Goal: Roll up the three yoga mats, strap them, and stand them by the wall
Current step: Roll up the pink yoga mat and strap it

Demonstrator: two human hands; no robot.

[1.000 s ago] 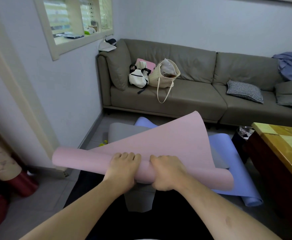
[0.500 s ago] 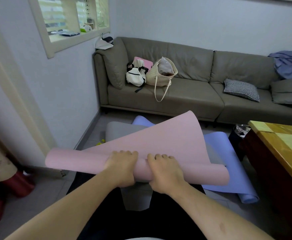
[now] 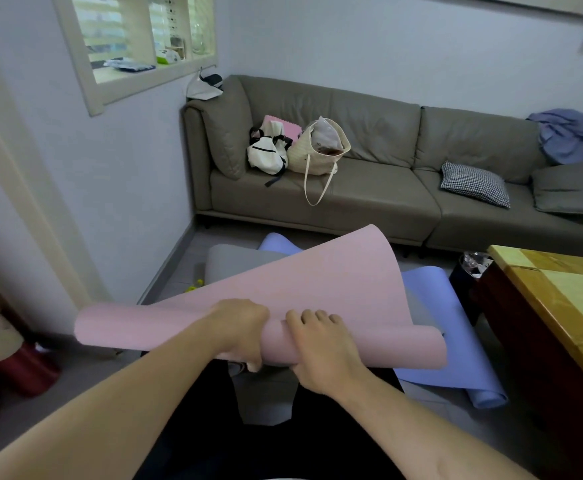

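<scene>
Small room, grey tiled floor (image 3: 75,389), pale wall (image 3: 137,174) on the left, grey sofa (image 3: 352,195) along the far side carrying a white backpack (image 3: 266,157) and a cream tote bag (image 3: 317,150); a wooden table (image 3: 560,299) juts in at right. The pink mat (image 3: 317,271) is held off the floor in front of the person, mostly rolled into a tube running left to right, with a broad loose flap standing up behind the roll. Left hand (image 3: 238,327) grips the roll near its middle, fingers curled over the top and thumb under. Right hand (image 3: 321,348) lies just beside it, fingers wrapped over the tube, palm against it. The grey mat (image 3: 238,261) and blue mat (image 3: 449,341) lie flat on the floor beneath, overlapping, the blue one curled at its near end. No strap in view. Judgement: first of three mats, roll unfinished. Risks: both hands sit close together at the centre, so the unsupported ends may telescope or loosen; the flap looks skewed, so winding it on as is would likely give a cone-shaped roll; a slack grip would let the tube spring open before strapping.
</scene>
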